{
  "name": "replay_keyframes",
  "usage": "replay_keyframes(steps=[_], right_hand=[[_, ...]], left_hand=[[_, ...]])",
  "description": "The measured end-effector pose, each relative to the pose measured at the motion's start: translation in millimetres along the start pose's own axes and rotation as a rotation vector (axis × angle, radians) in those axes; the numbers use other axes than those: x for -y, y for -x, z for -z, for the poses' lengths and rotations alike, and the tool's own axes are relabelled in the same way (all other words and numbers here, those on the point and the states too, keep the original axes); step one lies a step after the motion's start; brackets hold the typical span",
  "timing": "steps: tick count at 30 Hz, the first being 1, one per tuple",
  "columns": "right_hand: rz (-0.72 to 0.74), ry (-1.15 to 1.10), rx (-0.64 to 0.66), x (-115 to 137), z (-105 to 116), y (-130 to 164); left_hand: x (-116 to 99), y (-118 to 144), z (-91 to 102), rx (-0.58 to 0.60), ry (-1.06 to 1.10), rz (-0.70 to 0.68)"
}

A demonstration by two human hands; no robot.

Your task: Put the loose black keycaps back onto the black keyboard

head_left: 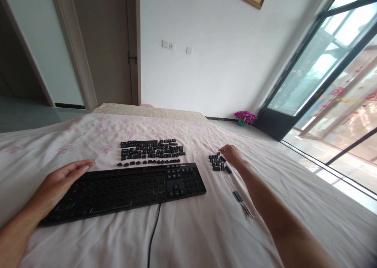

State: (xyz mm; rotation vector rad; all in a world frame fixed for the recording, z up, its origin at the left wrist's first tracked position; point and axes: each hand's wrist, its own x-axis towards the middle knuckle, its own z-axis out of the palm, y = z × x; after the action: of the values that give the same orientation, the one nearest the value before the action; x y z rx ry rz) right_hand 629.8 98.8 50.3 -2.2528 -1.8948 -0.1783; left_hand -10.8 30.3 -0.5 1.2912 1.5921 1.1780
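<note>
A black keyboard (126, 189) lies on the white cloth with most of its main keys removed; the number pad at its right end still has caps. Rows of loose black keycaps (150, 151) sit just behind it. My left hand (61, 181) rests flat on the keyboard's left end, fingers together and extended. My right hand (232, 155) reaches to a small pile of keycaps (218, 162) right of the keyboard, fingertips touching the pile; whether it pinches a cap is hidden. A thin metal key puller (240, 197) lies beside my right forearm.
The keyboard's cable (153, 232) trails toward me over the floral cloth (188, 228). Beyond the bed are a wooden door (103, 44), a white wall, a pink potted flower (244, 118) on the floor and large windows (332, 83) at right.
</note>
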Motion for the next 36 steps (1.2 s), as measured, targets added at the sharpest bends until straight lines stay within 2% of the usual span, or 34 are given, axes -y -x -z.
replay_keyframes(steps=[6,15,19,23,26,30,33,36], right_hand=[[-0.037,0.043,0.099,0,-9,-12],[-0.063,0.066,0.171,11,-9,-23],[-0.042,0.063,0.171,16,-5,-23],[-0.008,0.044,0.104,26,2,-12],[0.095,-0.117,0.024,43,5,8],[0.344,-0.413,0.000,75,8,47],[0.468,-0.419,0.003,97,13,71],[0.528,-0.334,0.006,110,19,82]], left_hand=[[-6,4,-0.8,-0.016,-0.012,-0.007],[-4,3,-0.6,-0.014,-0.026,0.007],[-6,4,-1.2,-0.011,-0.013,0.022],[-7,5,0.0,-0.016,-0.030,0.019],[-4,4,0.5,-0.011,-0.014,0.019],[1,1,1.2,0.000,0.009,0.002],[4,-1,2.0,0.005,0.004,-0.003],[3,-1,2.0,0.016,-0.025,-0.023]])
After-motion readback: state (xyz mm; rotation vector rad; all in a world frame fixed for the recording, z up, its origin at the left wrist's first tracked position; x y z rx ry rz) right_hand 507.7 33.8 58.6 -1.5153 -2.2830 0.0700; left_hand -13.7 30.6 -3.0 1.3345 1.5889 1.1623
